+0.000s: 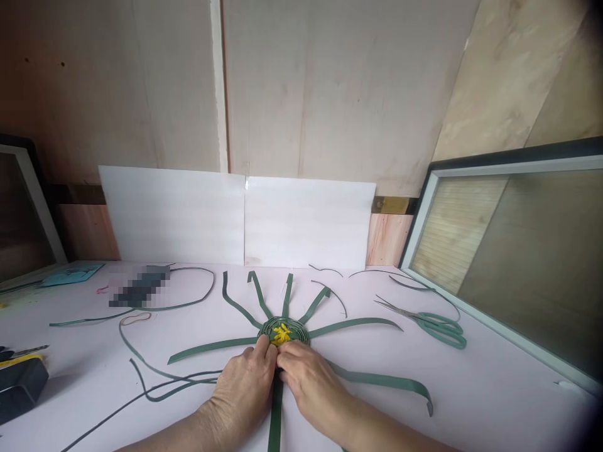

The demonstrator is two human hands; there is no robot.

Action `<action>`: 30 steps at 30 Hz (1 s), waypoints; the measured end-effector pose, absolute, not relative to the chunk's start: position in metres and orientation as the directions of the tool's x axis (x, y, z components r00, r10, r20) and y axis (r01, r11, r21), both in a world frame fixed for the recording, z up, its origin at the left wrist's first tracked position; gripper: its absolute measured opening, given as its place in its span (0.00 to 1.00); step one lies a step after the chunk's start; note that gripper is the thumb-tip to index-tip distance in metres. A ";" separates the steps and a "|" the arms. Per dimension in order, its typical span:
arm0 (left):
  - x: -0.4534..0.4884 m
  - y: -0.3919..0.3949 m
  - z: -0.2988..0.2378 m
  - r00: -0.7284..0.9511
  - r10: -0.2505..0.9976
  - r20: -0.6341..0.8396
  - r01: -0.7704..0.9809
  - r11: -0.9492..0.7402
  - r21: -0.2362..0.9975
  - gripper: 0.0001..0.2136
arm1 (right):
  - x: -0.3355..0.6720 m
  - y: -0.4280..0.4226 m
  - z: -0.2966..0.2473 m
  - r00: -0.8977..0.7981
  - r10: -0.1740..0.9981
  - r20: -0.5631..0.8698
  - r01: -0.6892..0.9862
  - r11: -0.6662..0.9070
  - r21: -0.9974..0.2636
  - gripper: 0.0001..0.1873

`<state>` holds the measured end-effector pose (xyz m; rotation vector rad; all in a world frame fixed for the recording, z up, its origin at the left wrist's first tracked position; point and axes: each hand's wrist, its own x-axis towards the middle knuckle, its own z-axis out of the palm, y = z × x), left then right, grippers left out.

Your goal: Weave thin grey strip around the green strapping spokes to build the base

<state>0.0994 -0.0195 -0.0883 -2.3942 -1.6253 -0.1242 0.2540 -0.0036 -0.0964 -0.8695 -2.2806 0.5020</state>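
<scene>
In the head view, a round disc woven from thin dark-green strands [298, 329], yellow at its centre, lies on the pale pinkish tabletop [494, 402], flat green strips [353, 325] radiating outward. The left hand [247, 380] and right hand [308, 378] meet at its near rim, fingers pinched on it. Green-handled metal scissors [421, 319] lie to the right, blades slightly apart.

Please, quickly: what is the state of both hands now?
Left hand: closed, at the near rim of the woven green disc; exact grip hidden.
Right hand: curled closed at the same rim; exact grip hidden too.
</scene>
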 end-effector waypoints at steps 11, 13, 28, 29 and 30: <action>0.095 -0.018 -0.079 0.419 0.900 0.118 0.899 -0.393 -0.194 0.19 | 0.248 0.014 -0.099 -0.470 0.788 0.397 0.420 0.596 -0.684 0.14; 0.094 -0.018 -0.078 0.444 0.890 0.108 0.883 -0.414 -0.221 0.19 | 0.248 0.013 -0.100 -0.468 0.791 0.394 0.404 0.588 -0.701 0.14; 0.085 -0.020 -0.074 0.522 0.837 0.167 0.850 -0.493 -0.186 0.11 | 0.252 0.016 -0.098 -0.523 0.778 0.348 0.363 0.573 -0.735 0.15; 0.085 -0.020 -0.071 0.523 0.838 0.155 0.849 -0.495 -0.186 0.11 | 0.252 0.016 -0.097 -0.522 0.778 0.350 0.358 0.572 -0.738 0.15; 0.086 -0.020 -0.067 0.527 0.839 0.136 0.845 -0.500 -0.190 0.11 | 0.252 0.016 -0.097 -0.522 0.778 0.351 0.354 0.572 -0.740 0.15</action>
